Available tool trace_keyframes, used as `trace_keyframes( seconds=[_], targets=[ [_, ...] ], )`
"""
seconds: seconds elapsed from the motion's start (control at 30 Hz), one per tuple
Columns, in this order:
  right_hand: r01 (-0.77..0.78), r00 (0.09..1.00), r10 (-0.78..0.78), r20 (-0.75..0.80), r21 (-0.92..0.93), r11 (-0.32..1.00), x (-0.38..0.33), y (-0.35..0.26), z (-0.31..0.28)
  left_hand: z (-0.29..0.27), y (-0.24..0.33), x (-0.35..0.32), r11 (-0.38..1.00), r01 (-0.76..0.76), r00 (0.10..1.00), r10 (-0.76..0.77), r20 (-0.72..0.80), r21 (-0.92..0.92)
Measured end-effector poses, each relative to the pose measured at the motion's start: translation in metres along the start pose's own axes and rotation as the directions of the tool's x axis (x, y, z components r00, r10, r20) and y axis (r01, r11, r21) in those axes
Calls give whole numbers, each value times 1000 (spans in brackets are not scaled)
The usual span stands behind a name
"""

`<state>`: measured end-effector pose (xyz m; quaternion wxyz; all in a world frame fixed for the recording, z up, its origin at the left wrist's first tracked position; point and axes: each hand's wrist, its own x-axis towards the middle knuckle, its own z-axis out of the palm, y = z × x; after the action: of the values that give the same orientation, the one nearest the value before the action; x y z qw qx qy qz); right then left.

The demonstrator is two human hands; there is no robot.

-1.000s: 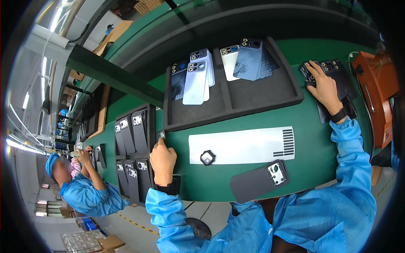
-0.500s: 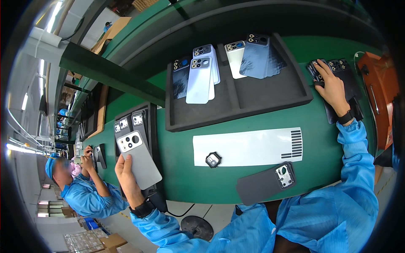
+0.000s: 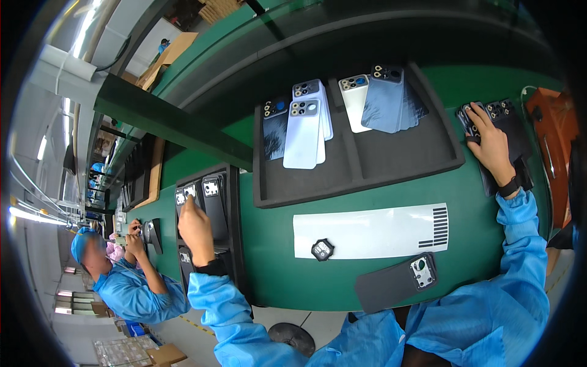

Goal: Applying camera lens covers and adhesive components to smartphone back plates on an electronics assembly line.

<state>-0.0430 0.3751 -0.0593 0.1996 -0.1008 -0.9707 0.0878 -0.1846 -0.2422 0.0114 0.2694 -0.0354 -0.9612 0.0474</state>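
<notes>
My left hand (image 3: 197, 229) is closed over the dark tray (image 3: 232, 202) at the left, its fingertips beside a camera plate (image 3: 190, 189) on one of the dark phone back covers (image 3: 215, 211). What its fingers hold, if anything, is hidden. At the far right, my right hand (image 3: 491, 147) grips the camera end of a dark phone back cover (image 3: 468, 120), thumb on the near side. More dark covers (image 3: 515, 131) lie under and beside it. A grey phone back cover (image 3: 385, 284) lies near the table's front edge.
A black divided tray (image 3: 306, 186) holds lavender covers (image 3: 301, 140), a white cover (image 3: 353, 110) and blue covers (image 3: 385, 110). Before it lies a white sheet (image 3: 373, 229) with a small black piece (image 3: 323, 249). An orange box (image 3: 550, 122) stands far right; a co-worker (image 3: 134, 293) works at left.
My left hand has moved to the left tray, and the light grey cover it held up no longer shows. My right hand keeps its place on the covers. The whole view has shifted slightly.
</notes>
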Motion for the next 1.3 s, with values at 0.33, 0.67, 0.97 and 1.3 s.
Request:
trace_keyframes(
  seconds=[0.33, 0.67, 0.97, 1.3],
  targets=[
    [-40, 999, 39, 35, 28, 999, -1, -4, -7, 20, 8, -9, 976, -24, 953, 88, 289, -216],
    [5, 1000, -4, 19, -41, 999, 2, -3, -8, -62, 78, -61, 865, -106, 933, 257, 250, -491],
    [23, 998, -28, -62, -76, 997, -6, -3, -13, -28, 148, -41, 848, -237, 906, 369, 207, -474],
    [277, 948, -258, -186, 87, 957, -7, -22, -30, -19, 140, -45, 796, -108, 937, 282, 206, -596]
  ],
)
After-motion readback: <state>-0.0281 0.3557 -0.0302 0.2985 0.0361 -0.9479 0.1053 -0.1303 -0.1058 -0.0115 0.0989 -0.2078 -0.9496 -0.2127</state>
